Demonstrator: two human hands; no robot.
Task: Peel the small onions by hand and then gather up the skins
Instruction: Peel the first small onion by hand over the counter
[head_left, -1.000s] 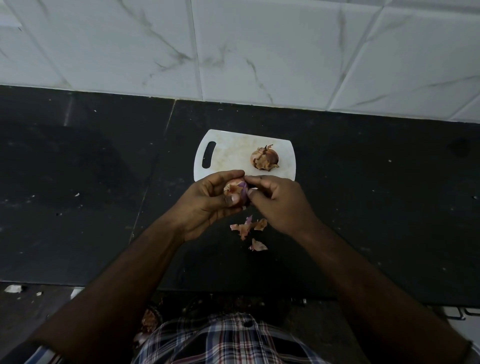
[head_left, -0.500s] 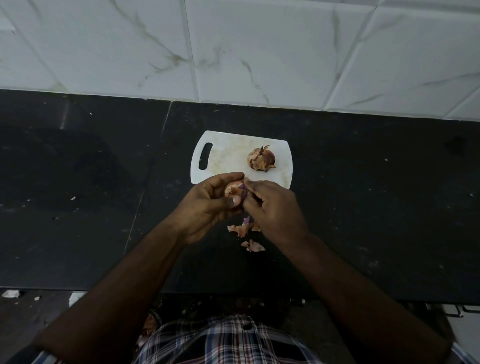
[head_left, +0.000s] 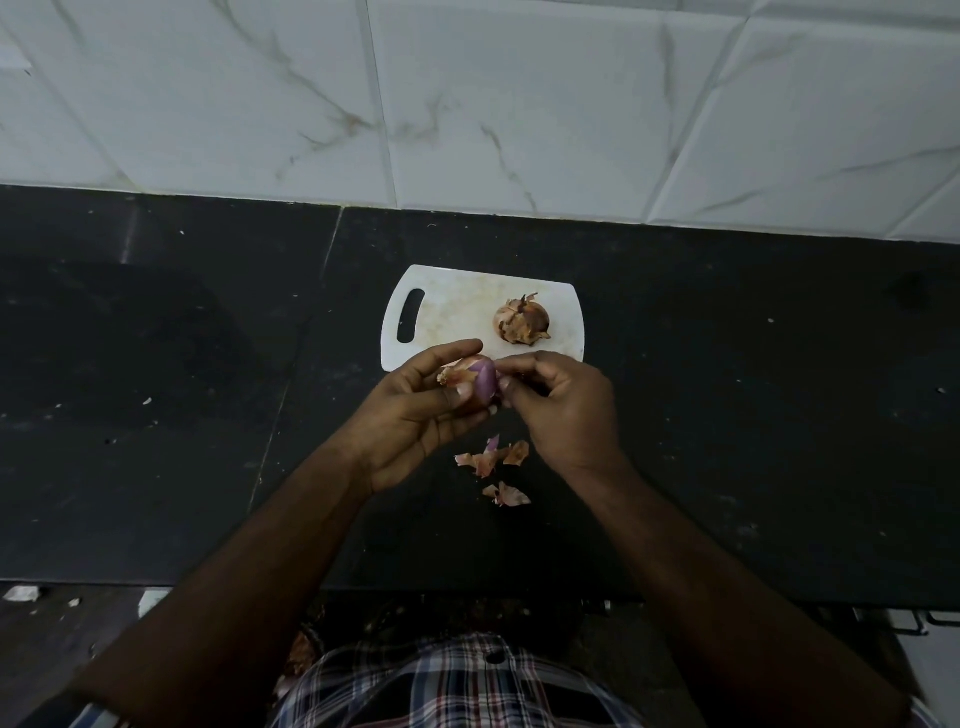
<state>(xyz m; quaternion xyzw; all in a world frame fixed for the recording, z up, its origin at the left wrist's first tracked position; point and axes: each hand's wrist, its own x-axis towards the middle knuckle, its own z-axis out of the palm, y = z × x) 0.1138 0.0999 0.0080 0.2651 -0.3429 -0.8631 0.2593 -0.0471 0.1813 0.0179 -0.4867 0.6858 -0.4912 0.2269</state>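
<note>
My left hand (head_left: 415, 421) grips a small onion (head_left: 479, 382), its purple flesh bared on the right side and dry skin still on its left. My right hand (head_left: 563, 410) pinches at the onion's right edge with curled fingers. A second onion (head_left: 521, 319), still in its brown skin, sits on the white cutting board (head_left: 457, 317) just beyond my hands. Several torn skin pieces (head_left: 493, 454) lie on the black counter below my hands, with one more scrap (head_left: 506, 494) nearer to me.
The black stone counter (head_left: 753, 415) runs left to right, with its front edge close to my body. A white marbled tile wall (head_left: 519, 104) rises behind it. Small white specks dot the counter's left side (head_left: 147, 400).
More purple flesh of the onion shows now than before. My right hand has shifted slightly at the onion's right edge. The skin pieces on the counter lie as they did.
</note>
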